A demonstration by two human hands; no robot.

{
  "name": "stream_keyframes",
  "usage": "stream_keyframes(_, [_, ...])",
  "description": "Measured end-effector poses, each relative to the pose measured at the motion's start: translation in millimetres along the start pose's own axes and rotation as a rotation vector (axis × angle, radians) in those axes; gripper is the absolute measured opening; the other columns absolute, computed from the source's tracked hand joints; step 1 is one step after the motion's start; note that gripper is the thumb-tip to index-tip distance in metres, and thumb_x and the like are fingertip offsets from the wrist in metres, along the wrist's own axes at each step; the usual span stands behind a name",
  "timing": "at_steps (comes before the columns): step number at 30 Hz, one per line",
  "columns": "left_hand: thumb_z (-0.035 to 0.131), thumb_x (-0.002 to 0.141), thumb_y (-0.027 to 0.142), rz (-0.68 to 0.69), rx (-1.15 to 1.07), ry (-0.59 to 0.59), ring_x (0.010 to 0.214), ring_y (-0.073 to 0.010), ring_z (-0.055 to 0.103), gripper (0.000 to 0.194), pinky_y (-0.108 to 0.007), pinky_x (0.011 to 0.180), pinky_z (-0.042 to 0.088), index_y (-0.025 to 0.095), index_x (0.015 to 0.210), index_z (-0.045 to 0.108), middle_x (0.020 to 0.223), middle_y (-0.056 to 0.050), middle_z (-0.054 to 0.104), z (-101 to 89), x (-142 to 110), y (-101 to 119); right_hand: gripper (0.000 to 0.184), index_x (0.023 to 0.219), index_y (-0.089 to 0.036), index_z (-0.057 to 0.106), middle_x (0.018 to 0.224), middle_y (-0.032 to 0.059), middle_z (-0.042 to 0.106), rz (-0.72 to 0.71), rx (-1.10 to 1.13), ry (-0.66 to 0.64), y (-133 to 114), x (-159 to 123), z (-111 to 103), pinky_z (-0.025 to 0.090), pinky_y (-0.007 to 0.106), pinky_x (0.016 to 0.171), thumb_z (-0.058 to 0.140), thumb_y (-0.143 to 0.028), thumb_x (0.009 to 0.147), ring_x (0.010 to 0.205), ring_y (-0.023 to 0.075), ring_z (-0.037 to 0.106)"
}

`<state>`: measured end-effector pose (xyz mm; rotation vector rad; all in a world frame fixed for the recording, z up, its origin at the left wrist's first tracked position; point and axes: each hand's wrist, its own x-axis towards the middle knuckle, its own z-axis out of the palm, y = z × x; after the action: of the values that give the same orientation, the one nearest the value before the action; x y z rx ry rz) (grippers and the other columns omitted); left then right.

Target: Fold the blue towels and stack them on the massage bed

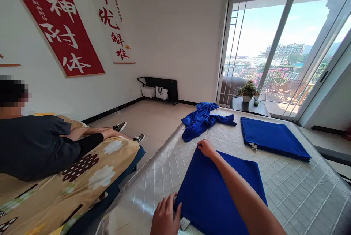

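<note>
A folded blue cloth [216, 191] lies flat before me on a plastic-wrapped mattress. At its far left corner my right hand [207, 149] is closed, fingertips pinching the edge, and its forearm crosses over the cloth. My left hand [166, 215] holds the near left corner between thumb and fingers. A white label [184, 223] sticks out from the near edge beside it. Farther off is a crumpled blue cloth [201, 119]. To the right lies a neat stack of folded blue cloths [274, 138], also with a white tag.
The quilted mattress [290, 187] has a shiny plastic cover. On the left a person [35, 143] sits on a bed with a patterned blanket [109, 158]. Beyond the mattress stand a potted plant [246, 97] on a small dark table, a black rack [161, 83] and sliding glass doors [257, 48].
</note>
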<state>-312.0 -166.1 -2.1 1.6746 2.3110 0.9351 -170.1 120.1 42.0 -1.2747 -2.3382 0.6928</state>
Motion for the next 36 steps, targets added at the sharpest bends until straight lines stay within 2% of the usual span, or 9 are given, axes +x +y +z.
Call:
stream_keyframes(3, [0.048, 0.086, 0.043, -0.070, -0.049, -0.094, 0.107, -0.0300, 0.070, 0.043, -0.044, 0.097, 0.054, 0.022, 0.116, 0.071, 0.114, -0.009, 0.076, -4.9, 7, -1, 0.019, 0.098, -0.022, 0.076, 0.106, 0.0068, 0.075, -0.047, 0.035, 0.048, -6, -11, -23, 0.045, 0.033, 0.098, 0.061, -0.018, 0.088, 0.106, 0.0230, 0.066])
stream_keyframes(8, [0.053, 0.079, 0.043, -0.118, -0.152, -0.200, 0.092, -0.0277, 0.073, 0.030, -0.037, 0.085, 0.055, 0.024, 0.090, 0.075, 0.094, -0.006, 0.079, -25.4, 19, 12, 0.020, 0.101, -0.025, 0.075, 0.100, 0.0034, 0.076, -0.112, 0.096, 0.164, -3, -53, -92, 0.048, 0.031, 0.088, 0.059, -0.025, 0.090, 0.092, 0.0200, 0.068])
stream_keyframes(14, [0.065, 0.076, 0.058, -0.062, -0.377, -0.229, 0.077, -0.0251, 0.075, 0.033, -0.031, 0.072, 0.057, 0.026, 0.081, 0.072, 0.080, 0.000, 0.079, -76.4, 41, 61, 0.025, 0.098, -0.026, 0.076, 0.091, 0.0020, 0.076, -0.165, 0.129, 0.329, 6, -132, -188, 0.051, 0.032, 0.080, 0.062, -0.045, 0.090, 0.078, 0.0187, 0.067])
stream_keyframes(17, [0.069, 0.075, 0.062, 0.076, -0.447, -0.170, 0.078, -0.0252, 0.075, 0.037, -0.032, 0.075, 0.059, 0.026, 0.085, 0.075, 0.080, 0.001, 0.079, -111.0, 58, 101, 0.033, 0.099, -0.026, 0.076, 0.083, 0.0017, 0.075, -0.114, 0.198, 0.461, 4, -171, -232, 0.054, 0.031, 0.069, 0.064, -0.055, 0.088, 0.069, 0.0176, 0.067])
stream_keyframes(20, [0.068, 0.078, 0.065, 0.255, -0.383, -0.004, 0.082, -0.0242, 0.075, 0.039, -0.031, 0.075, 0.059, 0.030, 0.091, 0.078, 0.088, 0.002, 0.080, -144.1, 72, 142, 0.044, 0.105, -0.024, 0.074, 0.072, 0.0010, 0.073, -0.033, 0.339, 0.576, 0, -207, -269, 0.056, 0.030, 0.059, 0.068, -0.062, 0.083, 0.061, 0.0171, 0.067])
stream_keyframes(22, [0.064, 0.082, 0.066, 0.370, -0.329, 0.125, 0.085, -0.0231, 0.074, 0.039, -0.032, 0.078, 0.059, 0.032, 0.093, 0.078, 0.093, 0.003, 0.080, -161.8, 76, 168, 0.049, 0.103, -0.022, 0.074, 0.074, 0.0023, 0.074, -0.028, 0.447, 0.658, -3, -228, -288, 0.059, 0.031, 0.060, 0.073, -0.063, 0.078, 0.064, 0.0186, 0.070])
stream_keyframes(25, [0.057, 0.089, 0.065, 0.519, -0.253, 0.312, 0.088, -0.0217, 0.074, 0.038, -0.034, 0.086, 0.057, 0.033, 0.096, 0.077, 0.096, 0.004, 0.080, -179.7, 74, 199, 0.049, 0.098, -0.020, 0.075, 0.083, 0.0049, 0.076, -0.058, 0.552, 0.760, -6, -256, -307, 0.063, 0.033, 0.066, 0.081, -0.061, 0.072, 0.074, 0.0211, 0.074])
stream_keyframes(28, [0.055, 0.093, 0.060, 0.608, -0.205, 0.433, 0.091, -0.0216, 0.074, 0.034, -0.036, 0.090, 0.057, 0.034, 0.098, 0.076, 0.098, 0.004, 0.079, -187.0, 67, 217, 0.049, 0.096, -0.019, 0.075, 0.078, 0.0048, 0.075, -0.039, 0.558, 0.807, -9, -280, -313, 0.064, 0.033, 0.063, 0.083, -0.060, 0.070, 0.071, 0.0212, 0.073])
stream_keyframes(36, [0.058, 0.093, 0.057, 0.723, -0.264, 0.376, 0.088, -0.0205, 0.072, 0.033, -0.034, 0.086, 0.057, 0.030, 0.094, 0.076, 0.093, 0.001, 0.078, -183.2, 68, 228, 0.049, 0.097, -0.019, 0.072, 0.068, 0.0033, 0.073, 0.068, 0.566, 0.838, -9, -327, -307, 0.062, 0.031, 0.057, 0.082, -0.060, 0.071, 0.061, 0.0198, 0.071])
